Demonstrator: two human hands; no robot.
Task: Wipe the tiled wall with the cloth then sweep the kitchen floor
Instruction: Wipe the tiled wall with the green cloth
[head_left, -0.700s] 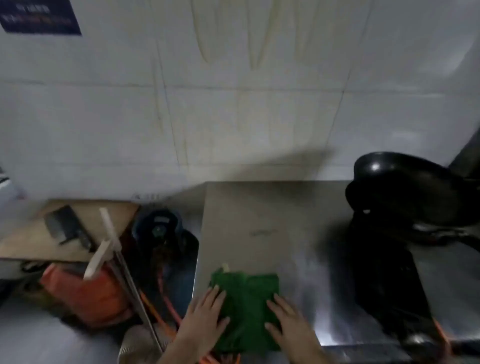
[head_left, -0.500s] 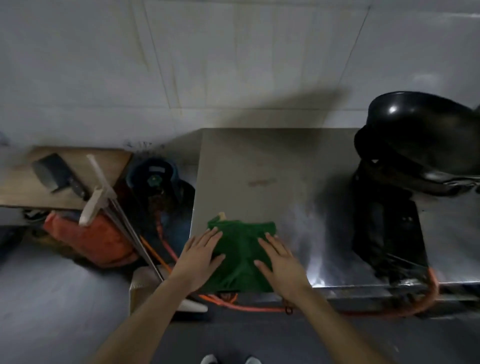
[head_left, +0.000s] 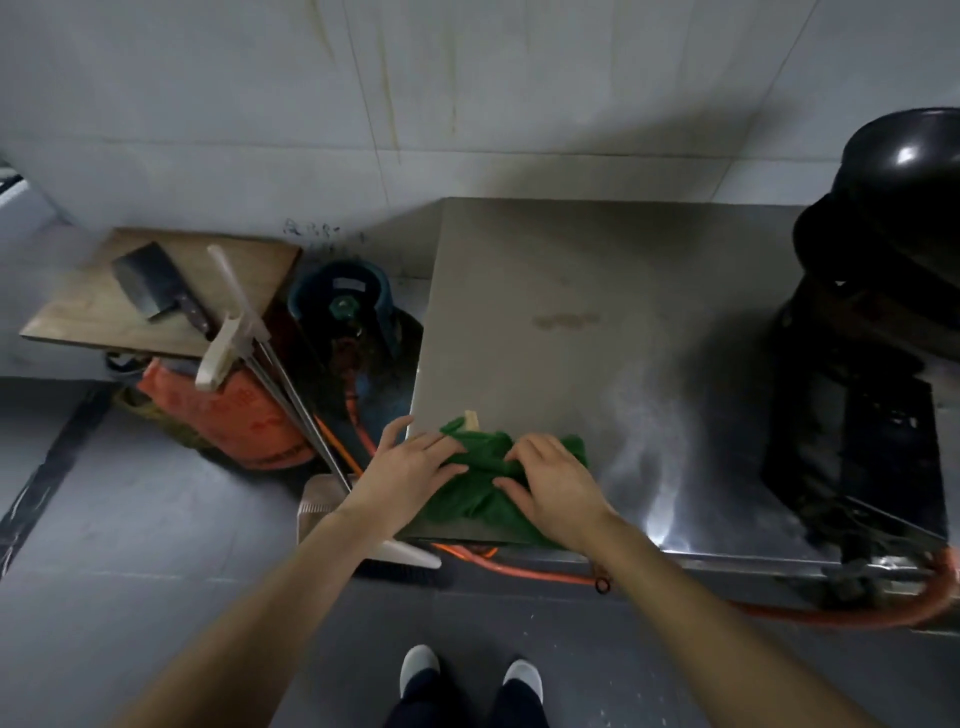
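Bunched now where it lay flat a moment ago, the green cloth (head_left: 485, 480) sits at the steel counter's (head_left: 561, 291) front left corner. Left hand (head_left: 410, 470) rests spread on its edge; right hand (head_left: 553, 480) pinches a fold. Best gather it fully into one firm wad before lifting to the tiled wall (head_left: 467, 88).

Bare forearms, dark trousers (head_left: 467, 699), pale shoes (head_left: 418, 663).

Soft green cloth (head_left: 485, 470), rumpled, on brushed steel counter (head_left: 545, 312) with dull sheen. Glossy black wok (head_left: 904, 171). Matt wooden board (head_left: 156, 291). Glazed pale wall tiles (head_left: 234, 104), streaked. Smooth grey floor tiles (head_left: 130, 545). Orange rubbery hose (head_left: 519, 569).
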